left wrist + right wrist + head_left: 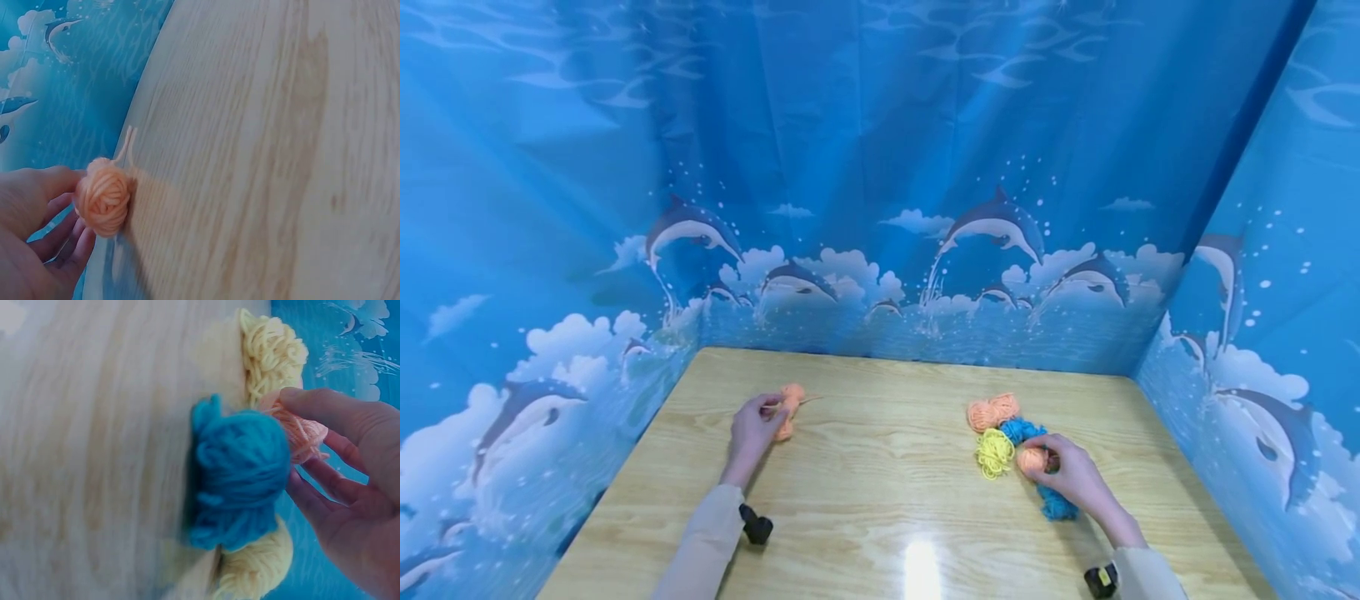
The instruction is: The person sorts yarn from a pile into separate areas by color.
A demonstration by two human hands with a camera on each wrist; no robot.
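Toward the left of the table, my left hand (756,429) pinches a peach yarn ball (787,412). In the left wrist view this yarn ball (104,199) sits between thumb and fingers, a loose strand sticking out past it. Over on the right, my right hand (1075,473) holds another peach yarn ball (1032,461) between thumb and fingers. Beside that ball, in the right wrist view, are a blue yarn ball (240,475) and a yellow yarn bundle (272,356). My fingers partly cover the held ball (301,432).
More yarn lies around the right hand: peach yarn (992,412), blue yarn (1021,430), yellow yarn (995,454) and a lower blue ball (1057,503). A second pale yellow ball (259,565) shows below the blue one. The wooden table (880,483) meets a dolphin-printed curtain (865,167).
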